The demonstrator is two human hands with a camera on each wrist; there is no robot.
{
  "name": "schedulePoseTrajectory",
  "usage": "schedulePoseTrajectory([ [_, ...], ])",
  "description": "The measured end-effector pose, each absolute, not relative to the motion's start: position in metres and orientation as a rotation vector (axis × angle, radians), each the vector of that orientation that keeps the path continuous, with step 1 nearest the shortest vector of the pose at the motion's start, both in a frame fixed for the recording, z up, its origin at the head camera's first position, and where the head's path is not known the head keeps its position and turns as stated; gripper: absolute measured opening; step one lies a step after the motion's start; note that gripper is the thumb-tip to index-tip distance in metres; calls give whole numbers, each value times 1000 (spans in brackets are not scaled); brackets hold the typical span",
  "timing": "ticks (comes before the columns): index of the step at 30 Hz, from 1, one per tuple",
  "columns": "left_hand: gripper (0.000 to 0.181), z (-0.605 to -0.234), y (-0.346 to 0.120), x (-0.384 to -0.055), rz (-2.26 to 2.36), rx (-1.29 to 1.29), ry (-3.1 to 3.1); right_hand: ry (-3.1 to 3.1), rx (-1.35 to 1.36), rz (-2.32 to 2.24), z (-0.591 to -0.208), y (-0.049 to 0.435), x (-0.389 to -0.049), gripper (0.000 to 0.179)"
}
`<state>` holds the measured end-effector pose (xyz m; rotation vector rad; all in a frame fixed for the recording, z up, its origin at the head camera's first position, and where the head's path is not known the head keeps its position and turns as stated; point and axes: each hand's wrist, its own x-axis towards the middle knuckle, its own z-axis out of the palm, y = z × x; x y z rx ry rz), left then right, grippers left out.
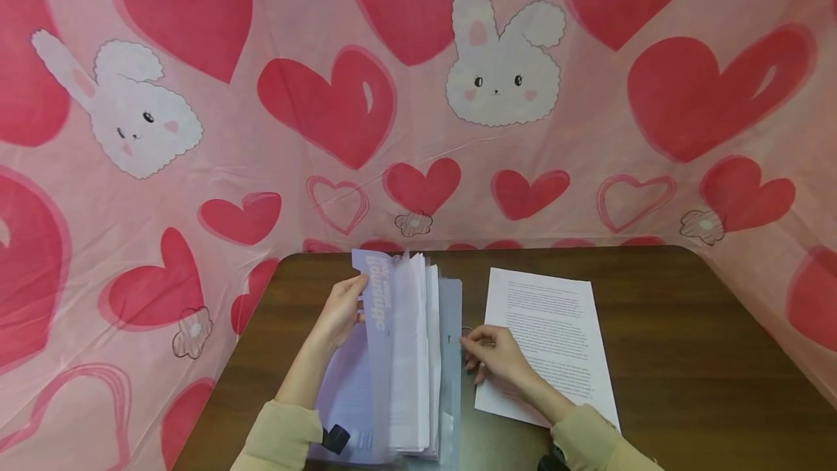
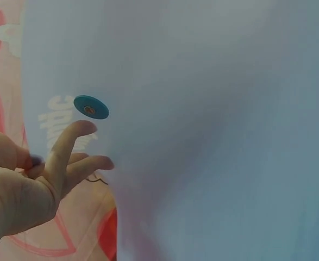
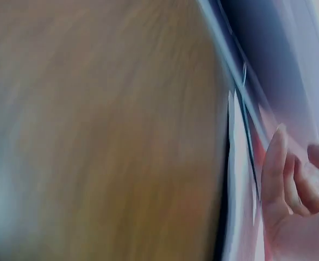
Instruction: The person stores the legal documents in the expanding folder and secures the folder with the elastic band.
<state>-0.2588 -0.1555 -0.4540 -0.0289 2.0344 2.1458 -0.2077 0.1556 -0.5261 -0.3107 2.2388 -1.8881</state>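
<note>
A lilac plastic document folder (image 1: pixel 451 398) stands partly spread at the table's centre, with a stack of white papers (image 1: pixel 410 355) among its leaves. My left hand (image 1: pixel 341 307) pinches the edge of its raised front cover (image 1: pixel 379 384), which bears pale lettering. On that cover, close to the left fingertips, sits a round teal button (image 2: pixel 91 107). My right hand (image 1: pixel 497 353) is at the folder's right edge, fingers bent loosely, thumb apart from them in the right wrist view. A thin cord-like line (image 3: pixel 249 130) runs along the folder's edge there. Whether the right fingertips touch the folder is unclear.
A printed sheet (image 1: pixel 549 333) lies on the brown wooden table (image 1: pixel 680 355), partly under my right forearm. Behind and beside the table hangs a pink cloth (image 1: pixel 405 144) with hearts and rabbits. Dark wrist straps (image 1: pixel 336 439) show at the sleeves.
</note>
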Motion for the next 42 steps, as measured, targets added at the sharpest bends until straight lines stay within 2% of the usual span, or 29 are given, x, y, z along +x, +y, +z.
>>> schedulePoseTrajectory([
  [6,38,-454,-156,-259,2155,-42,2034,2880,-159,-1646,-526,183,-210,12],
  [13,37,-453,-157,-259,2155,-34,2022,3056,-216,-1213,-522,225,-204,54],
  [16,37,-454,-158,-260,2151,-39,2024,3029,-258,-1124,-523,240,-201,65],
  [21,35,-454,-159,-259,2157,-35,2029,3047,-314,-1043,-522,260,-201,72],
  [35,34,-453,-160,-261,2183,-23,2004,3058,-224,-929,-517,295,-204,80],
  [42,33,-453,-160,-260,2182,-19,2002,3081,-183,-845,-523,303,-204,107],
])
